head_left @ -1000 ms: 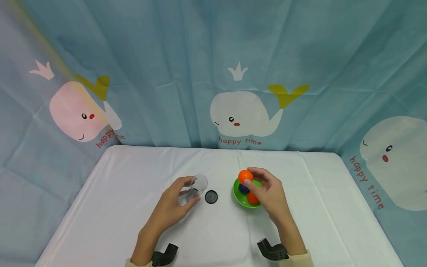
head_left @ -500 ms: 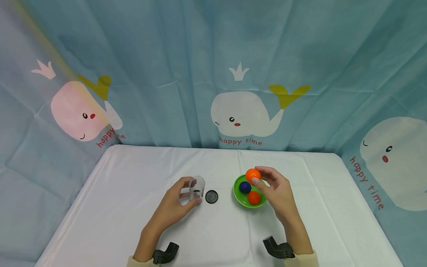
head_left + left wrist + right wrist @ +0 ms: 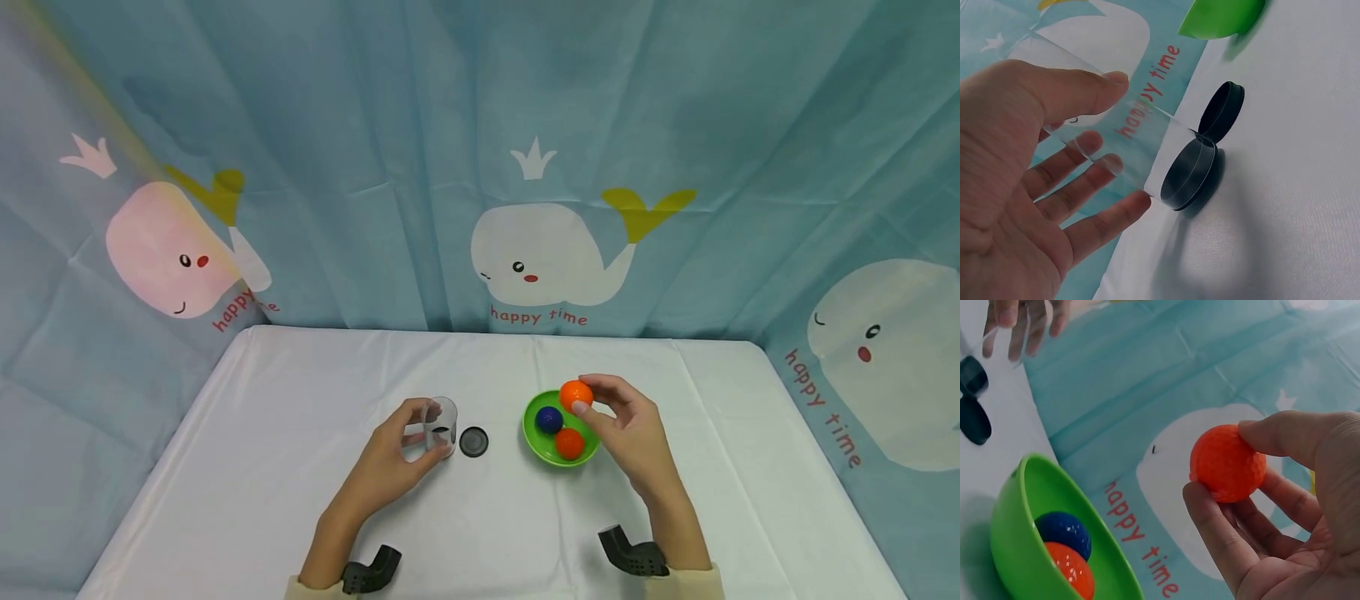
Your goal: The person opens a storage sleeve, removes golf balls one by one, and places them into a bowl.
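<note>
In the head view my left hand point(image 3: 397, 454) grips a clear plastic tube point(image 3: 1141, 134), its thumb on one side and fingers on the other. The tube has a black base point(image 3: 1191, 175) close to the white cloth; whether it touches I cannot tell. A round black cap point(image 3: 474, 442) lies just right of the tube. Between thumb and fingers, my right hand point(image 3: 630, 425) pinches an orange golf ball point(image 3: 1229, 464), raised over the far right rim of a green bowl point(image 3: 1007, 531). Inside the bowl sit a dark blue ball point(image 3: 549, 420) and another orange ball point(image 3: 570, 444).
White cloth covers the table point(image 3: 300, 400). Behind it hangs a blue-green curtain point(image 3: 360, 208) printed with whales, meeting the table's far edge and both sides. Each wrist wears a black camera mount point(image 3: 633, 554).
My right hand has moved rightward with the orange ball, uncovering more of the bowl and the blue ball. The tube in my left hand has shifted slightly left and stands less tilted.
</note>
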{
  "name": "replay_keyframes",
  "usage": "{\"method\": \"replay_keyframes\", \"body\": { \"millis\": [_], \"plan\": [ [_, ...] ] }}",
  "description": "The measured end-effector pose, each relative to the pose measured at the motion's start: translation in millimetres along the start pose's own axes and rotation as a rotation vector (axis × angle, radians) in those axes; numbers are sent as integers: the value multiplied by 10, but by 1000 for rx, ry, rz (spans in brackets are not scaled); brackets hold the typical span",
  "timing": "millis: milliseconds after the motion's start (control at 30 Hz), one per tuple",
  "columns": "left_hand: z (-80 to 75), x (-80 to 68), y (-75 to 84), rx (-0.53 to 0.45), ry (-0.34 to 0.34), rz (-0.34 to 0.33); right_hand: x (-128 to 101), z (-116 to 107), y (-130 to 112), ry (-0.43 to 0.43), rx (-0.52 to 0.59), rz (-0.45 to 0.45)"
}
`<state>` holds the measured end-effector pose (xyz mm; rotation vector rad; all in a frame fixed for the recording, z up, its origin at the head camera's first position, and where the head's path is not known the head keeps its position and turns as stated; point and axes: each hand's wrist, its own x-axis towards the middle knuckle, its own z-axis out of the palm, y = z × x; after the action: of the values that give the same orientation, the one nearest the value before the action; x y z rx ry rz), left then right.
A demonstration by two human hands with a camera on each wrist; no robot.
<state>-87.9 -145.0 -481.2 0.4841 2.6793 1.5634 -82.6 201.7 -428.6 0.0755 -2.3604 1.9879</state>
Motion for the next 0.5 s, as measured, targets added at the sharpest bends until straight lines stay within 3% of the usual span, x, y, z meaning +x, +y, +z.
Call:
{"method": "replay_keyframes", "body": {
  "millis": [500],
  "plan": [
    [23,12,-45,-12,-11,-12,-4,-72,46,-21,-77,-17]
  ]
}}
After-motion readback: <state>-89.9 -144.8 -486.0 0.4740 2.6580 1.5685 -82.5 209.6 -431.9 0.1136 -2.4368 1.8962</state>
